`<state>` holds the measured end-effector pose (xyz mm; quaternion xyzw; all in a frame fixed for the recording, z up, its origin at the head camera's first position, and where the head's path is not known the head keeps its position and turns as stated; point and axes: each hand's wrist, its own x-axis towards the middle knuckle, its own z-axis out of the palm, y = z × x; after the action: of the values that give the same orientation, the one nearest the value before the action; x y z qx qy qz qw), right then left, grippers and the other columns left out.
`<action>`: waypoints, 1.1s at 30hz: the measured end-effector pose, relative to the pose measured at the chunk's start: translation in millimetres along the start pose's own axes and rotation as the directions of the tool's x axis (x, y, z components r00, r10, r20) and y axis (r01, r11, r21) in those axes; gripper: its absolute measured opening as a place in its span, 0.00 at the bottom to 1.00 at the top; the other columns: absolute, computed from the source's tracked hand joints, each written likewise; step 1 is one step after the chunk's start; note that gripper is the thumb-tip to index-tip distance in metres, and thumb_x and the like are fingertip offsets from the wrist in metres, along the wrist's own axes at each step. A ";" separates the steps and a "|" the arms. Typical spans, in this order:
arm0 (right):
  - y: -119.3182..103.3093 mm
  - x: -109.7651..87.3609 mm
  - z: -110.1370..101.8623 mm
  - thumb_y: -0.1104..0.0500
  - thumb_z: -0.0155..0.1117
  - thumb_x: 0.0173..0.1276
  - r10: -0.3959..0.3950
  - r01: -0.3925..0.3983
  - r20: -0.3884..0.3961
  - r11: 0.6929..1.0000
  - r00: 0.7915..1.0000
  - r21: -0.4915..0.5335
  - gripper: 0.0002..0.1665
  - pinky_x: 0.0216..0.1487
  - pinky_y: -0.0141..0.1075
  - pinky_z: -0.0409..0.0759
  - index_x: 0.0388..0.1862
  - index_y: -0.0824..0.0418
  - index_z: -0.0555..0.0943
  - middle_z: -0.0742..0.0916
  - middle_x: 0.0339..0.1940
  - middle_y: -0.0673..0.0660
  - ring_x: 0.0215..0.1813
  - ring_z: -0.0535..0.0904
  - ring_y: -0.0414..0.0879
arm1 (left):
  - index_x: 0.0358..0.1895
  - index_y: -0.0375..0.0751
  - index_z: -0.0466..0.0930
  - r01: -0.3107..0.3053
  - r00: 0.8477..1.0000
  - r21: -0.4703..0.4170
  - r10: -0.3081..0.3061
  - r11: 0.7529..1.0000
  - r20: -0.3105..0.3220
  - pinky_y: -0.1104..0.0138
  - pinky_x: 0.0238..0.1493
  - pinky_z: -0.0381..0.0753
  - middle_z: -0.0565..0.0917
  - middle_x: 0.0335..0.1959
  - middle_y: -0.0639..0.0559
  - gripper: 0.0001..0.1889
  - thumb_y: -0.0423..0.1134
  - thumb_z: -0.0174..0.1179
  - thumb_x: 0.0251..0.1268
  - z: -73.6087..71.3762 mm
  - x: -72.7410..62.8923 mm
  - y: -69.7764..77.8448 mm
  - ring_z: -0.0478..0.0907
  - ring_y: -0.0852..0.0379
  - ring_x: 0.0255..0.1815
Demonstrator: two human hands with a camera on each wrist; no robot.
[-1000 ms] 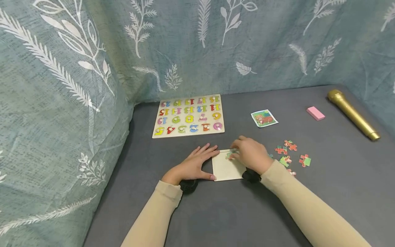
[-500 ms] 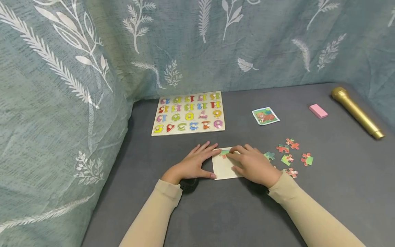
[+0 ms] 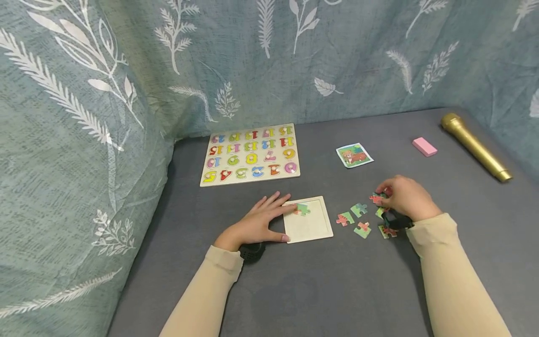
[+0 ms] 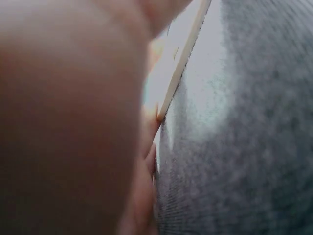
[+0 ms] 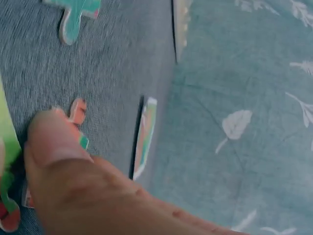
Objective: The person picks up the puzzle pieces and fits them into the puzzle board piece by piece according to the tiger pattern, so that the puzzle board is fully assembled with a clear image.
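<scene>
A square wooden puzzle tray (image 3: 310, 228) lies on the table with a green-and-orange jigsaw piece (image 3: 303, 209) near its far left corner. My left hand (image 3: 258, 223) rests at the tray's left side, fingers spread, forefinger reaching over the piece and thumb at the near corner. To the right, my right hand (image 3: 407, 199) is down at the loose pieces, its thumb and forefinger around a red-and-green jigsaw piece (image 3: 375, 199). The right wrist view shows the thumb (image 5: 54, 139) over that piece; the forefinger is hidden there. The left wrist view catches the tray's edge (image 4: 183, 58).
Several loose pieces, including a green one (image 3: 359, 209) and an orange-green one (image 3: 345, 218), lie between tray and right hand. Farther back are a number board (image 3: 252, 157), a bear picture card (image 3: 354, 155), a pink block (image 3: 425, 146) and a gold microphone-shaped object (image 3: 476, 147). A curtain (image 3: 261, 70) stands behind.
My right hand has left the tray and moved right to the loose pieces, leaving one piece in the tray's far left corner. The left hand has stayed at the tray.
</scene>
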<state>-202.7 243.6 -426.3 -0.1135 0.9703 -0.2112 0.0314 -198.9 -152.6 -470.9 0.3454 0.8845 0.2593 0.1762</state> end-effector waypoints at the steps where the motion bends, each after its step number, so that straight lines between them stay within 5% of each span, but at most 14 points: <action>1: 6.6 0.9 -0.2 0.59 0.81 0.60 0.007 -0.008 0.040 1.000 0.999 0.015 0.15 0.39 0.48 0.75 0.42 0.68 0.90 0.82 0.30 0.59 0.37 0.76 0.55 | 0.82 0.58 0.66 -0.009 1.000 -0.010 0.009 1.000 -0.006 0.48 0.83 0.32 0.49 0.87 0.55 0.41 0.54 0.72 0.67 0.3 -0.3 -0.4 0.34 0.51 0.87; 5: 9.4 4.6 5.0 0.62 0.82 0.60 -0.051 0.048 0.035 0.995 0.998 0.089 0.12 0.39 0.45 0.76 0.34 0.66 0.86 0.83 0.30 0.56 0.36 0.77 0.53 | 0.77 0.54 0.74 -0.083 0.996 -0.028 0.082 0.996 -0.042 0.44 0.83 0.35 0.55 0.86 0.54 0.29 0.49 0.66 0.75 -0.9 0.3 2.2 0.38 0.48 0.87; 8: -1.7 6.5 7.8 0.68 0.78 0.63 -0.118 0.115 0.006 0.975 0.993 0.192 0.11 0.32 0.38 0.77 0.32 0.61 0.82 0.84 0.29 0.53 0.31 0.78 0.47 | 0.76 0.50 0.75 -0.115 0.992 0.065 0.117 0.991 -0.040 0.43 0.82 0.39 0.60 0.84 0.55 0.26 0.48 0.61 0.79 -2.1 2.1 10.7 0.44 0.48 0.86; 11: -21.9 11.4 11.3 0.71 0.74 0.66 -0.214 0.207 -0.011 0.932 0.977 0.296 0.07 0.30 0.35 0.80 0.36 0.62 0.85 0.86 0.31 0.52 0.31 0.79 0.44 | 0.77 0.50 0.73 -0.093 0.995 0.215 0.096 0.972 -0.003 0.43 0.82 0.44 0.64 0.82 0.54 0.27 0.51 0.58 0.81 -1.5 2.0 21.9 0.50 0.47 0.85; 15: -52.7 23.7 19.4 0.68 0.73 0.69 -0.326 0.292 0.036 0.888 0.945 0.356 0.10 0.41 0.39 0.83 0.49 0.64 0.89 0.89 0.38 0.51 0.38 0.84 0.44 | 0.80 0.51 0.69 -0.048 0.999 0.298 0.045 0.953 0.015 0.43 0.82 0.47 0.62 0.83 0.52 0.30 0.55 0.56 0.81 2.0 1.7 33.8 0.52 0.46 0.84; 20: -69.5 33.3 36.3 0.69 0.75 0.67 -0.301 0.241 0.089 0.880 0.949 0.409 0.12 0.41 0.40 0.84 0.48 0.63 0.86 0.89 0.35 0.50 0.38 0.86 0.44 | 0.81 0.55 0.67 -0.003 1.000 0.322 0.004 0.947 -0.002 0.44 0.82 0.49 0.60 0.84 0.54 0.31 0.58 0.54 0.80 8.3 5.3 39.0 0.52 0.47 0.85; 33: -79.5 36.7 68.1 0.65 0.74 0.70 -0.268 0.234 0.024 0.876 0.963 0.421 0.07 0.21 0.36 0.79 0.45 0.63 0.88 0.88 0.34 0.53 0.19 0.76 0.41 | 0.83 0.55 0.64 0.030 0.999 0.375 -0.022 0.926 -0.026 0.45 0.81 0.52 0.59 0.84 0.54 0.33 0.59 0.54 0.80 11.7 6.8 39.8 0.53 0.48 0.84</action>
<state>-214.5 137.2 -455.5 -0.2376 0.8781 -0.4099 0.0666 -177.2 -118.9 -458.1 0.3581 0.9242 0.0865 0.1011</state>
